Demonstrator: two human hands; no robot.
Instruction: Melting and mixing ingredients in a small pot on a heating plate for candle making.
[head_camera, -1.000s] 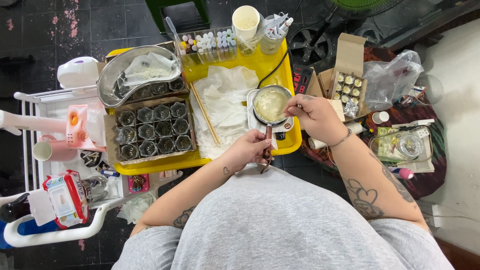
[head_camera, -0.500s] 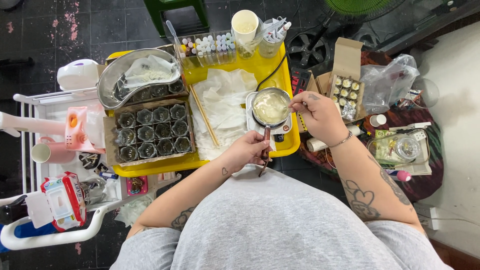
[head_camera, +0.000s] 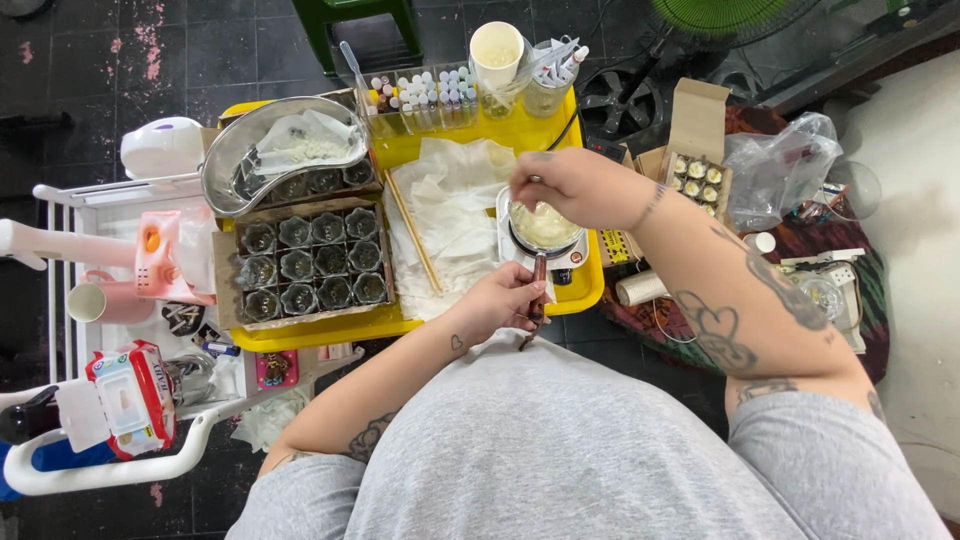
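left hand fingers clenched round the brown wooden handle of the small steel pan of pale molten wax, which sits on a white hotplate on the yellow tray. right hand above the pan, fingers pinched on a thin stirrer, barely visible. cardboard box of dark glass cups well to the left.

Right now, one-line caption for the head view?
Left hand grips small pot's handle; right hand stirs above pot.

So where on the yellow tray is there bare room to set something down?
Only slivers of yellow tray show: one between the bottle rack and the white paper, another at the front edge below the box of small cups. Elsewhere it's crowded.
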